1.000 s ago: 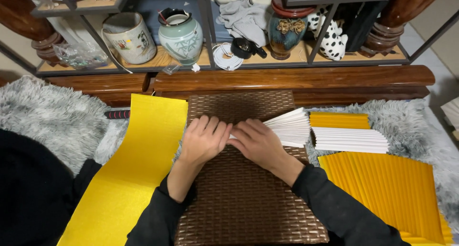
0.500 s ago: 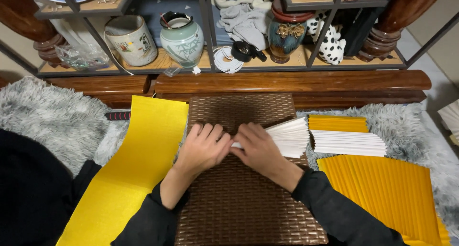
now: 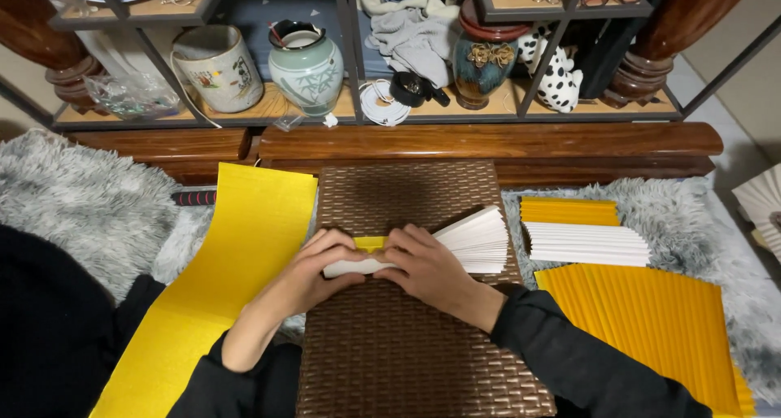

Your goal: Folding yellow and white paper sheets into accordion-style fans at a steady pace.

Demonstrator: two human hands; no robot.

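Head view: hands [image 3: 378, 267] on folded paper [image 3: 455, 239].

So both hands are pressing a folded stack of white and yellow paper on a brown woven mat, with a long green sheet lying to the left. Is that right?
Not quite: the long sheet is yellow, not green, as the head view shows. The rest holds: the left hand and right hand press the folded paper stack on the brown woven mat.

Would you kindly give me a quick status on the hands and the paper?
Left hand and right hand both pinching pleated paper strip on woven mat. Yellow sheet lies left, clear of hands.
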